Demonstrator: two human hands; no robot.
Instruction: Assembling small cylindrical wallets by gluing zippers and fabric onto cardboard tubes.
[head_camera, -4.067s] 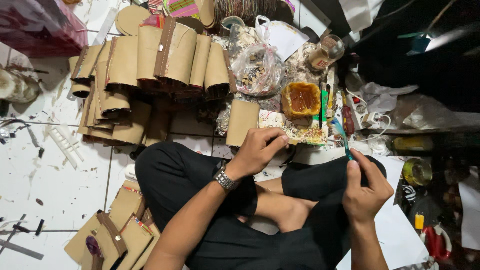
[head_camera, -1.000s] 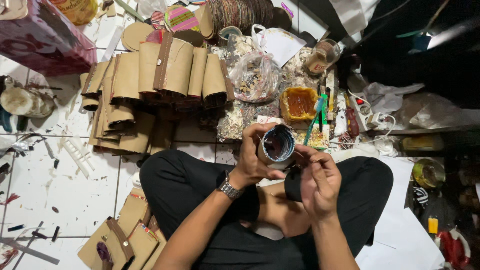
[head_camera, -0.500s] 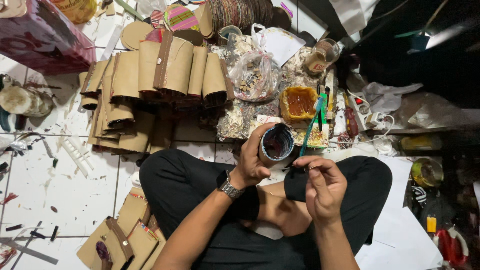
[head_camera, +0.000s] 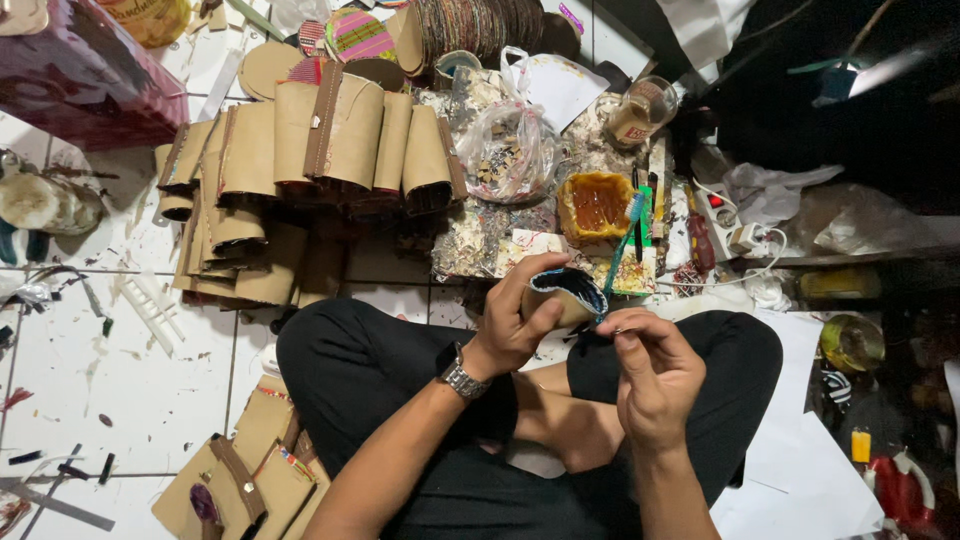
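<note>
Right hand (head_camera: 655, 375) pinched a teal brush (head_camera: 620, 250) at its lower end, bristles up; left hand (head_camera: 510, 325) gripped a small cardboard tube (head_camera: 565, 290) over the lap, dark lining showing, seemingly mid-gluing. Beyond, glue tub (head_camera: 597, 205) on floor, finished tubes (head_camera: 330, 150) stacked, several flat pieces apparently left.

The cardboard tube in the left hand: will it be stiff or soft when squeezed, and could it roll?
The cardboard tube probably weighs little: the left hand holds it with fingers alone. Its open mouth looks slightly oval, so it likely yields under pressure. Being round, it may roll if laid on its side.
</note>
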